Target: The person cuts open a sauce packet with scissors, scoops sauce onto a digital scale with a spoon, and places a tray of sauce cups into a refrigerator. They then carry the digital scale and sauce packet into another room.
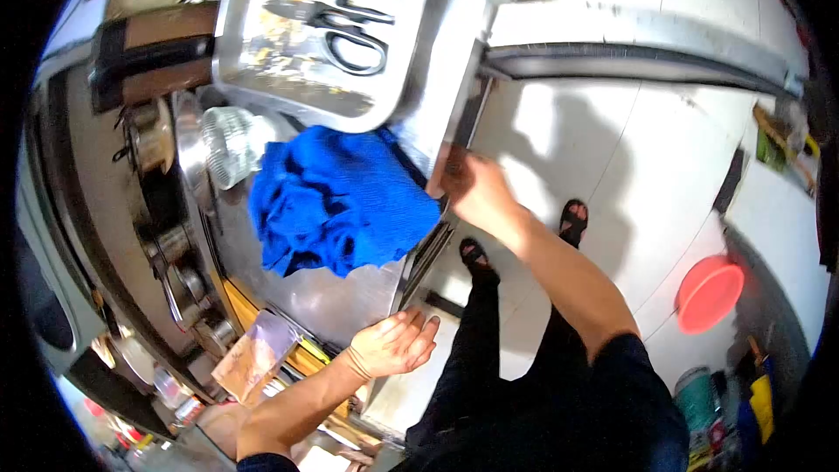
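Note:
My left hand (398,345) hangs just off the front edge of the steel counter (341,301), its fingers loosely bent, with nothing in it. Against the counter's edge, my right hand (470,185) is beside a crumpled blue cloth (345,201); its fingers are mostly hidden and blurred. The cloth lies bunched on the counter between a ribbed clear glass bowl (232,147) and the edge. Above it in the view stands a metal tray (306,103) with yellowish scraps inside. Black-handled scissors (350,26) rest in that tray.
An open door or panel (647,48) juts out over the tiled floor (612,149) at the upper right. Pots (149,135) and pans line the left side. A plastic bag (258,354) sits near my left forearm. On the floor at right is a red basin (710,295).

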Demonstrator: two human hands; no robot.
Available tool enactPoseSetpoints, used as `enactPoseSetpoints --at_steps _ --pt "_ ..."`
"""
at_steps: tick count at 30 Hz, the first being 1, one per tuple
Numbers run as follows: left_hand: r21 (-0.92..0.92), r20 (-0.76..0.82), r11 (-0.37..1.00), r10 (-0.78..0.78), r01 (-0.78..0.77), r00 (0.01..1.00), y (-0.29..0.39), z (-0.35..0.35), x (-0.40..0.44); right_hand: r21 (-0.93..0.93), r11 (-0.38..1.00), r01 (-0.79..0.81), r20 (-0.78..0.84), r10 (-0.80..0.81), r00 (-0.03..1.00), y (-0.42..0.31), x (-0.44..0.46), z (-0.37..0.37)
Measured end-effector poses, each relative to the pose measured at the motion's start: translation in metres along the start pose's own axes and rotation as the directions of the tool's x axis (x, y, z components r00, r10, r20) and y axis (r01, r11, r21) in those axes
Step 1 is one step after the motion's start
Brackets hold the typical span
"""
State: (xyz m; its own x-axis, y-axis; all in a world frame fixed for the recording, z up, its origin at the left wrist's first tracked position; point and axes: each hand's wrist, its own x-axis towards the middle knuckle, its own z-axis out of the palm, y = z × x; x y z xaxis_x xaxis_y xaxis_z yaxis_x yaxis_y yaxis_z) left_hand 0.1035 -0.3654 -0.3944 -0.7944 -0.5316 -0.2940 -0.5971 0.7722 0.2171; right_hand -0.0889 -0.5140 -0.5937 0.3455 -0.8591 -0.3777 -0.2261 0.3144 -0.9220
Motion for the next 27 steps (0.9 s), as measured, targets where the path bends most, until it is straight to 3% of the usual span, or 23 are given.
enactPoseSetpoints --at_steps 1,2,3,4,5,7,9,11,12,13,17,18,23,26,27 --pt "-0.02 -0.025 1.0 0.017 -0.018 1.0 -0.001 0.0 0.003 -0.104 0.966 0.238 -0.292 -0.258 0.921 -0.008 -0.034 -0.036" --pt "-0.061 -0.068 0.998 0.027 -0.031 0.997 -0.001 0.004 -0.001 -0.156 0.988 0.018 -0.351 -0.072 0.934 -0.061 -0.067 -0.095" --pt "-0.065 -0.065 0.997 0.039 -0.043 0.997 -0.001 0.002 -0.002 -0.491 0.838 0.24 -0.421 -0.469 0.776 -0.043 -0.082 -0.15" --pt "-0.065 -0.076 0.997 0.038 -0.043 0.996 -0.002 0.003 -0.005 -0.678 0.698 0.228 -0.445 -0.637 0.63 -0.046 -0.092 -0.206" --pt "-0.068 -0.085 0.997 0.038 -0.044 0.996 -0.001 0.003 -0.008 -0.834 0.552 0.007 -0.404 -0.619 0.673 -0.063 -0.104 -0.258" --pt "-0.024 -0.124 0.998 0.05 -0.053 0.991 0.001 0.011 -0.017 -0.845 0.467 -0.261 -0.487 -0.467 0.738 -0.097 -0.11 -0.324" --pt "-0.006 -0.009 0.996 0.089 -0.089 0.996 -0.001 0.008 -0.02 -0.865 0.449 -0.225 -0.416 -0.388 0.823 -0.07 -0.108 -0.376" --pt "0.078 -0.107 0.995 0.07 -0.062 0.992 0.002 0.006 -0.021 -0.905 0.398 -0.151 -0.324 -0.412 0.852 -0.065 -0.114 -0.393" --pt "0.075 -0.119 0.996 0.049 -0.04 0.992 0.004 0.02 -0.027 -0.894 0.406 -0.19 -0.346 -0.355 0.869 -0.074 -0.11 -0.392" --pt "0.043 -0.036 0.999 0.027 -0.025 0.999 0.006 0.016 -0.028 -0.88 0.41 -0.24 -0.375 -0.288 0.881 -0.084 -0.111 -0.39" --pt "0.036 -0.074 0.999 -0.017 0.019 0.997 0.004 0.017 -0.03 -0.911 0.308 -0.274 -0.352 -0.234 0.907 -0.117 -0.099 -0.402" --pt "0.028 -0.072 1.0 -0.011 0.013 0.997 0.009 0.019 -0.032 -0.876 0.337 -0.346 -0.386 -0.058 0.921 -0.139 -0.099 -0.397" --pt "-0.005 -0.125 1.0 -0.029 0.028 0.992 0.015 0.025 -0.036 -0.926 0.18 -0.332 -0.314 0.124 0.941 -0.135 -0.135 -0.364" --pt "-0.032 0.045 0.998 -0.044 0.045 0.998 0.017 0.012 -0.036 -0.922 0.192 -0.336 -0.291 0.231 0.929 -0.115 -0.183 -0.313" --pt "-0.037 0.024 0.998 -0.059 0.06 0.998 0.025 0.003 -0.033 -0.92 0.206 -0.333 -0.272 0.275 0.922 -0.11 -0.199 -0.294"
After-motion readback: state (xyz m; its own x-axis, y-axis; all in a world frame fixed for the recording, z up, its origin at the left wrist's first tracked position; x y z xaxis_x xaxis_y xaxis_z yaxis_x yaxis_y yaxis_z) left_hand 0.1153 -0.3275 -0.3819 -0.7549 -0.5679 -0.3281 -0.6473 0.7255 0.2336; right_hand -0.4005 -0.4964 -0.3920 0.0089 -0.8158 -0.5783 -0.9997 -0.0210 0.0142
